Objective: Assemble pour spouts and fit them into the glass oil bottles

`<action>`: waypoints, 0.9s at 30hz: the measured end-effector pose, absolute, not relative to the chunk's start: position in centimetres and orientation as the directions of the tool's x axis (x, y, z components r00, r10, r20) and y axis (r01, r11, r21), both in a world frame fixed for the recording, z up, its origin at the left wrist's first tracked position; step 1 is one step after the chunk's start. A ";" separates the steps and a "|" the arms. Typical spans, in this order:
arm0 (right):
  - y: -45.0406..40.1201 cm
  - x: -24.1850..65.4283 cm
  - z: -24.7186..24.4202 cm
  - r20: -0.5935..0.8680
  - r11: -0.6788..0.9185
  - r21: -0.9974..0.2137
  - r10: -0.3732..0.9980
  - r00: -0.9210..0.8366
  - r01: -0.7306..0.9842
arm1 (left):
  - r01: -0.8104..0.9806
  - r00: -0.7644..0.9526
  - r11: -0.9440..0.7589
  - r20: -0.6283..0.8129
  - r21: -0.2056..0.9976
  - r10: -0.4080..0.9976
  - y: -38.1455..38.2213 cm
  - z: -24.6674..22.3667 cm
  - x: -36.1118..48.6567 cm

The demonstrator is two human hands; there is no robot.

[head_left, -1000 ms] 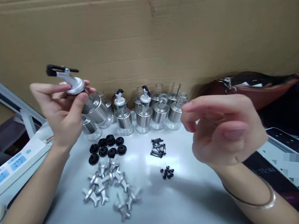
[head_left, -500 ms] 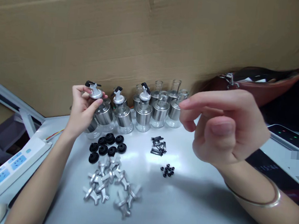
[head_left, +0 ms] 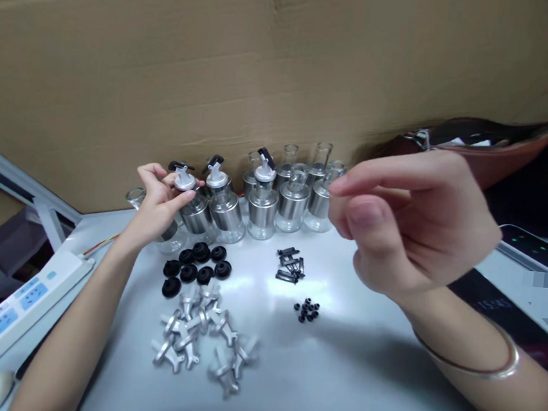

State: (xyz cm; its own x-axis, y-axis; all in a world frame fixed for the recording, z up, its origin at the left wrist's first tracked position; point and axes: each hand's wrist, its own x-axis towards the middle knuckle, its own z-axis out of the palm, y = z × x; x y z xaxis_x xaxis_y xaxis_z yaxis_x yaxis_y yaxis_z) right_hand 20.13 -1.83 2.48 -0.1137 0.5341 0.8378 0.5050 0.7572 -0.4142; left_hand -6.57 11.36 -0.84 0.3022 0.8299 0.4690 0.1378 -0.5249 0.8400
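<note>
My left hand (head_left: 160, 204) is closed on a silver pour spout (head_left: 184, 179) with a black flip lid, at the top of a glass bottle with a steel band (head_left: 197, 216). To its right, two more banded bottles carry the same kind of spout, one of them a capped bottle (head_left: 227, 214) and the other a capped bottle (head_left: 262, 211). My right hand (head_left: 417, 226) is raised close to the camera, loosely curled, thumb and forefinger apart. Nothing shows in it. Behind its fingertips stands a bottle without a spout (head_left: 319, 203).
On the white table (head_left: 333, 392) lie black stoppers (head_left: 188, 273), silver spouts (head_left: 188, 333), black lids (head_left: 290, 265) and small black plugs (head_left: 306, 311). A power strip (head_left: 6, 315) lies left. A brown bag (head_left: 500, 169) and a dark-screened device (head_left: 496, 311) are at the right.
My left hand has moved slightly right and down with the spout, now lower over the bottle. The thumb of my right hand has shifted left and up; that hand remains raised.
</note>
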 end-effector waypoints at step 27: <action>-1.3 13.9 -2.3 -0.105 0.681 -0.527 0.541 -0.835 0.508 | 0.151 0.357 -0.564 0.487 0.812 0.797 12.0 -1.2 -7.4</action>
